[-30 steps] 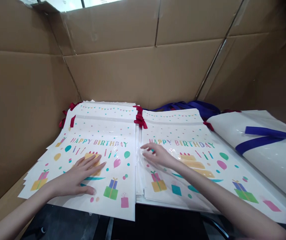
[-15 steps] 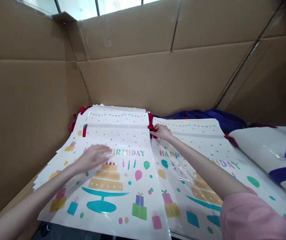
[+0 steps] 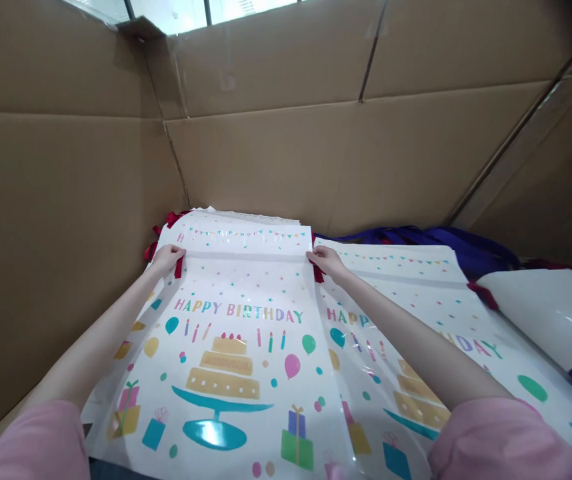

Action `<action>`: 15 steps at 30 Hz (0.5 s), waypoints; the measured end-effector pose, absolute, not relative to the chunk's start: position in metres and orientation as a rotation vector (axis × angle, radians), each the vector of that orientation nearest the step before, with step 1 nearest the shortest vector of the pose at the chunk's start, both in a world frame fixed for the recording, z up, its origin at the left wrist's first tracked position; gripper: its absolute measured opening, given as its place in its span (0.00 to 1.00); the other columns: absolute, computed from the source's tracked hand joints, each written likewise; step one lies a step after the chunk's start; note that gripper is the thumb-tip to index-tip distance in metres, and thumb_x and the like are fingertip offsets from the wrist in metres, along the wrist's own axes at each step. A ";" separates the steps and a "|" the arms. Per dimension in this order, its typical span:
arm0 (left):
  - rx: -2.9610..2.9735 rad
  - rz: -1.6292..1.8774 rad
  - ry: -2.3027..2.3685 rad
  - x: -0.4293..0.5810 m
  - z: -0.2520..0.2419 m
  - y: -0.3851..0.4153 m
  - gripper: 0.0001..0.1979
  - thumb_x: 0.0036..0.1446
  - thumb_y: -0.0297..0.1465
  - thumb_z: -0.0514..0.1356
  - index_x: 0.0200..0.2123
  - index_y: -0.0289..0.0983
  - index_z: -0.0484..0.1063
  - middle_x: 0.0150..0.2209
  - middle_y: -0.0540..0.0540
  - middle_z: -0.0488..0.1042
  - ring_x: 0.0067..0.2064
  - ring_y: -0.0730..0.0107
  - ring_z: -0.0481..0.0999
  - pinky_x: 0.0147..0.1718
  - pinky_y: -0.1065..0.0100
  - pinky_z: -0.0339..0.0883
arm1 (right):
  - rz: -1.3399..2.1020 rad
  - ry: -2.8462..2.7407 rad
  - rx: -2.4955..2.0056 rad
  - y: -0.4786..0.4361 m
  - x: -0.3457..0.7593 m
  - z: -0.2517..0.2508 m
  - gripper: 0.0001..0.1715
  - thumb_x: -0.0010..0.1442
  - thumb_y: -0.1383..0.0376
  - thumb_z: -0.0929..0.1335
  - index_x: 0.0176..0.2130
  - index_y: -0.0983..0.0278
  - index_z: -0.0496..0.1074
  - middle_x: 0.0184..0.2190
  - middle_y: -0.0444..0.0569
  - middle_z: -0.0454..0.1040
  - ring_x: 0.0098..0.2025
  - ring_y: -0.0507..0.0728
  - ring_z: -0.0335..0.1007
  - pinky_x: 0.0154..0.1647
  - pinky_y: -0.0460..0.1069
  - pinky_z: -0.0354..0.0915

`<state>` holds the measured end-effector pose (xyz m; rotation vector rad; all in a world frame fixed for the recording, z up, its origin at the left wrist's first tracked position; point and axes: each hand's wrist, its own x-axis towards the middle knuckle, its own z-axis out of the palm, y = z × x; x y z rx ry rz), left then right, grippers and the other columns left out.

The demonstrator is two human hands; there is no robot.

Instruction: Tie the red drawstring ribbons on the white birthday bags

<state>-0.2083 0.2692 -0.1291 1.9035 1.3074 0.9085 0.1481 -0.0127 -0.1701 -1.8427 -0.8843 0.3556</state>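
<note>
A flat white gift bag (image 3: 246, 280), printed with HAPPY BIRTHDAY and a cake, tops the left stack. Its upper part has a band across it, with red ribbon (image 3: 179, 268) at the band's left end and more red ribbon (image 3: 319, 273) at the right end. My left hand (image 3: 169, 259) pinches the bag's left edge at the band. Opposite it, my right hand (image 3: 327, 260) is closed on the right edge. Fingertips on both sides are partly hidden by the bag and ribbon.
Tall cardboard walls (image 3: 266, 160) enclose the back and left. A second stack of matching bags (image 3: 406, 273) lies to the right, partly under my right forearm. Purple ribbons (image 3: 431, 237) run behind it. A glossy white bag (image 3: 541, 307) bulges at far right.
My left hand has moved up and left from above the print to the bag's left edge and closed there. My right hand stays at the right edge. The view has shifted slightly.
</note>
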 end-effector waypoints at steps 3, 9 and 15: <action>1.800 0.856 1.158 -0.207 -0.129 0.265 0.13 0.36 0.36 0.69 0.20 0.35 0.70 0.21 0.47 0.71 0.26 0.68 0.67 0.26 0.69 0.57 | 0.410 -0.790 -1.728 -0.019 0.152 -0.166 0.20 0.46 0.49 0.68 0.25 0.62 0.64 0.19 0.42 0.67 0.19 0.49 0.56 0.20 0.45 0.52; 1.613 0.891 0.855 -0.201 -0.127 0.244 0.25 0.29 0.39 0.72 0.31 0.35 0.69 0.24 0.50 0.71 0.28 0.71 0.70 0.29 0.70 0.63 | 0.374 -0.650 -1.655 -0.038 0.162 -0.159 0.19 0.45 0.51 0.69 0.25 0.63 0.64 0.17 0.41 0.65 0.17 0.47 0.53 0.17 0.45 0.49; 1.484 0.968 0.734 -0.187 -0.137 0.223 0.26 0.32 0.36 0.72 0.36 0.36 0.67 0.23 0.51 0.72 0.29 0.71 0.72 0.31 0.70 0.64 | 0.298 -0.614 -1.614 -0.056 0.175 -0.164 0.18 0.43 0.53 0.70 0.24 0.63 0.64 0.17 0.41 0.65 0.19 0.48 0.55 0.18 0.45 0.51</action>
